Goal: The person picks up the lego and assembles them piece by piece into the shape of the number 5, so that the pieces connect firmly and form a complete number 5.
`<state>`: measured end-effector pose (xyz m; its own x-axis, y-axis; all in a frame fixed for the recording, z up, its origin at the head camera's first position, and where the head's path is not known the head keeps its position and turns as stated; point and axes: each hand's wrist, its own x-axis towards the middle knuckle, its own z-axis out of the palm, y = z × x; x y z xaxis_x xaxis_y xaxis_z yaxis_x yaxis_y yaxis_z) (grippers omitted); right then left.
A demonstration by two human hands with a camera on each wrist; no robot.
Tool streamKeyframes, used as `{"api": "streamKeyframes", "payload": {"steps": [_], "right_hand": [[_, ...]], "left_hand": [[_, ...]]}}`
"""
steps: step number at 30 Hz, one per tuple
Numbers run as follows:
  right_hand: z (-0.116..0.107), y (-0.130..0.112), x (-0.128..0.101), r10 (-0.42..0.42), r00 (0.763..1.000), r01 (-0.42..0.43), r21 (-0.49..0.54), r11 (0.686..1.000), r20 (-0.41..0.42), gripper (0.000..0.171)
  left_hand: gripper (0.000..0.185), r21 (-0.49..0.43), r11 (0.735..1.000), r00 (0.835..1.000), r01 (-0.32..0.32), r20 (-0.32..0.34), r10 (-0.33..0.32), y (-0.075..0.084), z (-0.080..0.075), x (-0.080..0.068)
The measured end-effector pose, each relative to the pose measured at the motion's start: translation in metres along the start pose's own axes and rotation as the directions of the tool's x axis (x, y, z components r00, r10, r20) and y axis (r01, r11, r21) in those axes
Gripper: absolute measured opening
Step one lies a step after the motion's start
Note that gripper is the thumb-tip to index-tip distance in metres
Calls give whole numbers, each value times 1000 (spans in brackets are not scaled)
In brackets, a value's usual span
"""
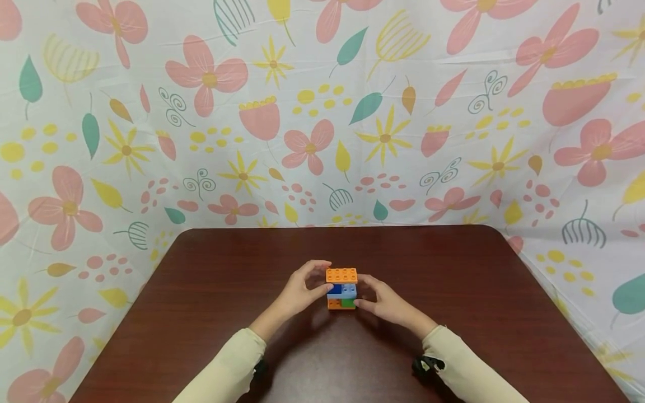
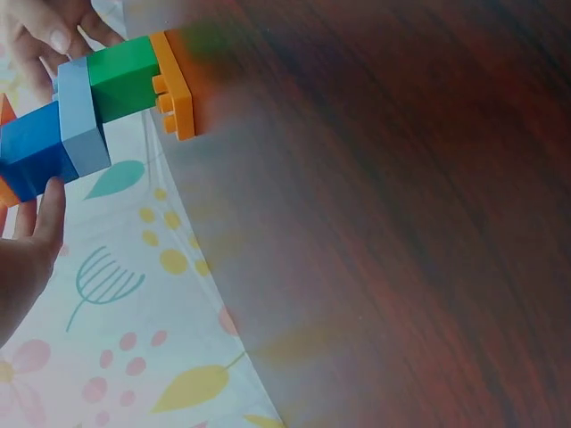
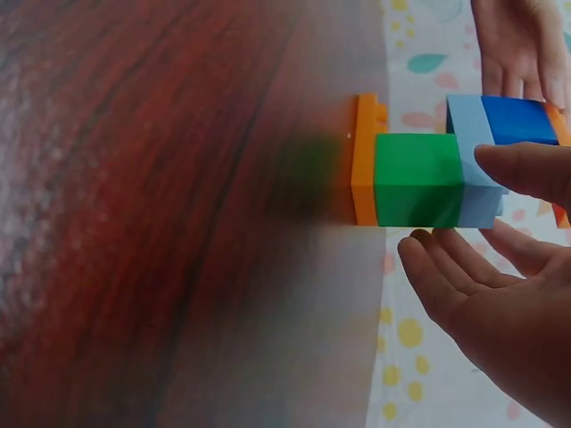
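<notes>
A small stack of toy building bricks stands on the table between the hands. From the bottom up it has an orange plate (image 1: 332,306), a green brick (image 3: 416,180) on the right side, a light blue plate (image 2: 83,125), a dark blue brick (image 2: 37,147) on the left side, and an orange top plate (image 1: 341,275). My left hand (image 1: 298,292) holds the upper left, thumb at the dark blue brick and fingers behind the top plate. From the right, my right hand (image 1: 389,306) grips the stack, thumb in front by the light blue plate and green brick, fingers behind.
The stack is on a dark brown wooden table (image 1: 242,252) with rounded far corners. Behind and beside the table hangs a white cloth (image 1: 342,84) with pink, yellow and green flower patterns. Dark wrist devices (image 1: 428,365) show under the pale sleeves.
</notes>
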<state>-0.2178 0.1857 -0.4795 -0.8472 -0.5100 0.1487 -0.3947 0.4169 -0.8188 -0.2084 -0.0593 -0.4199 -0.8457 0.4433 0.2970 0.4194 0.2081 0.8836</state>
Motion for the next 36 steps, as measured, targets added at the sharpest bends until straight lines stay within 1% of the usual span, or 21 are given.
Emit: {"api": "streamKeyframes", "payload": {"steps": [8,15,21,23,25,30,32,36], "right_hand": [[2,3,2,-4,1000,4,-3,1000,18,46],[1,5,4,1,1000,-1,3,1000,26,39],[1,9,5,17,999,-15,-31,999,51,36],[1,8,4,22,998,-20,-28,999,52,36],[1,8,4,21,999,-19,-32,999,49,35],[1,10,6,19,999,-17,-52,998,38,34],[1,11,7,21,999,-20,-56,998,32,34],[0,8,6,20,1000,-20,-39,999,17,34]], "left_hand": [[38,-21,999,999,41,4,-41,-1,1,0],[37,-23,999,999,41,0,-41,-4,1,1],[37,-28,998,999,54,8,-53,-7,0,1],[36,-27,998,998,57,11,-57,-9,1,1],[37,-22,998,998,58,10,-58,-18,2,4],[39,-9,999,999,38,-8,-38,-45,4,10],[38,-7,1000,1000,25,-12,-25,-47,3,11],[37,-13,1000,1000,23,-12,-23,-46,1,12]]}}
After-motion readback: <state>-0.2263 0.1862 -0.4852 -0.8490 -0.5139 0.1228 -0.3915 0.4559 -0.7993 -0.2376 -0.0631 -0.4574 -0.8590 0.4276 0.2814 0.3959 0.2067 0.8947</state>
